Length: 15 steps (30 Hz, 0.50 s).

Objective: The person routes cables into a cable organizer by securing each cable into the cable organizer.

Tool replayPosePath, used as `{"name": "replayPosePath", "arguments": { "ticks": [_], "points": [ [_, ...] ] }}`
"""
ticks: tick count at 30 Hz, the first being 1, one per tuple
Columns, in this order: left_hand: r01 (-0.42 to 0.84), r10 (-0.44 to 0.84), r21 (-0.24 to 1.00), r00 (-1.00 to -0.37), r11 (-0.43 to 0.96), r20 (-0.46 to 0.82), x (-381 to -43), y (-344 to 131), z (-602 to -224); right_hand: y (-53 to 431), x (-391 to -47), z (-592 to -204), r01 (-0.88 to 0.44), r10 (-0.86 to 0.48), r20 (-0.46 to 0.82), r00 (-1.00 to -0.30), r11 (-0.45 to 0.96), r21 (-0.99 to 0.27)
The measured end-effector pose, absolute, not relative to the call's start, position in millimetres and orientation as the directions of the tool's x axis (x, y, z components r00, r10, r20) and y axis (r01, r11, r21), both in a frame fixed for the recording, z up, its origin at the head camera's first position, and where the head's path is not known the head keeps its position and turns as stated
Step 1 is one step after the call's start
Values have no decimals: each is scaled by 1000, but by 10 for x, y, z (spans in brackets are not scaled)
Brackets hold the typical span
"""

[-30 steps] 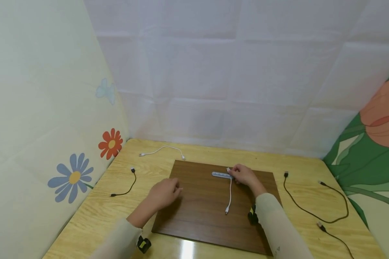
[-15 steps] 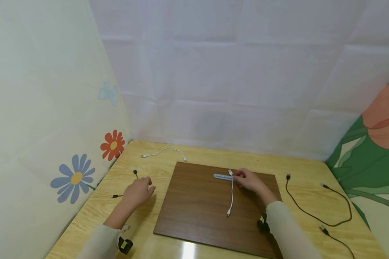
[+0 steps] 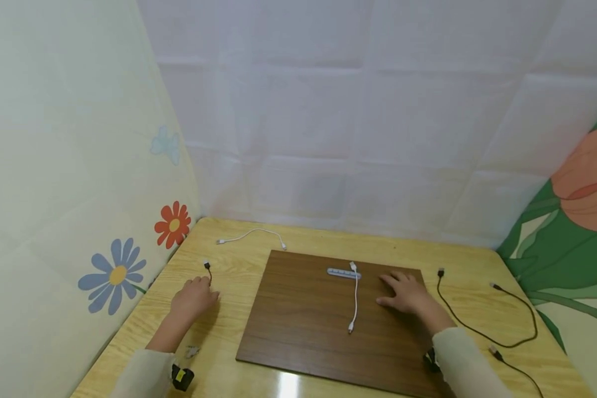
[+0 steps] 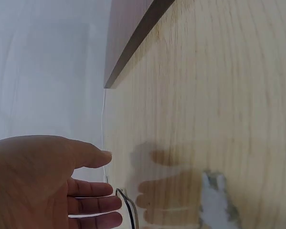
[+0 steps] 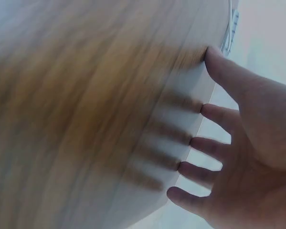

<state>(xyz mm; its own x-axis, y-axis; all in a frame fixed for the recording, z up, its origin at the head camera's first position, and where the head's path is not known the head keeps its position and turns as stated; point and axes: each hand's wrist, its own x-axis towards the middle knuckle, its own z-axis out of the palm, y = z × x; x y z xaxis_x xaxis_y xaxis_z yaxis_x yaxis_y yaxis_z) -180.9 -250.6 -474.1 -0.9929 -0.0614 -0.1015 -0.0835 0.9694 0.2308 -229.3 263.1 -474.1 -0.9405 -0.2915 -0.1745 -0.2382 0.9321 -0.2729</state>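
When looking down from the head, saw the short black USB cable (image 3: 207, 266) on the tabletop (image 3: 239, 271), partly hidden behind the left hand (image 3: 194, 298). Found its plug just past the fingers, a bit to the right, on the side away from the person. Could follow the cord from plug back toward that hand, so pointing its long way out and in. Judged the left hand much nearer to it than the right hand (image 3: 405, 293). In the left wrist view, saw thumb and fingers apart, with nothing pinched; could not tell about touch on the cord. Saw the right hand by the dark brown board (image 3: 298, 315), fingers spread, holding nothing; could not tell whether resting there or just above.

Saw the board as flat and smooth, the tabletop as yellow with wavy wood lines. Noticed a light blue cable clip strip (image 3: 335, 272), long with round ends, and a thin white USB cable (image 3: 356, 301) across its right end. Farther right, found a long black cable (image 3: 510, 346) in a big loose curve.
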Motion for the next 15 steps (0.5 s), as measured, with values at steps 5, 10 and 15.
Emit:
{"name": "replayPosePath", "arguments": {
  "ticks": [5, 10, 15],
  "points": [
    [-102, -75, 215, -988, 971, -133, -1820, -2557, -4760, 2710, -2233, -4712, -252, -325, -220, -920, 918, -305],
    [-106, -69, 226, -984, 968, -165, -1814, -2582, -4727, 2720, -2219, -4720, -258, -332, -228, -915, 918, -301],
    [-126, -79, 243, -978, 962, -195, -1803, -2617, -4686, 2724, -2200, -4770, -278, -342, -216, -915, 920, -277]
  ]
}}
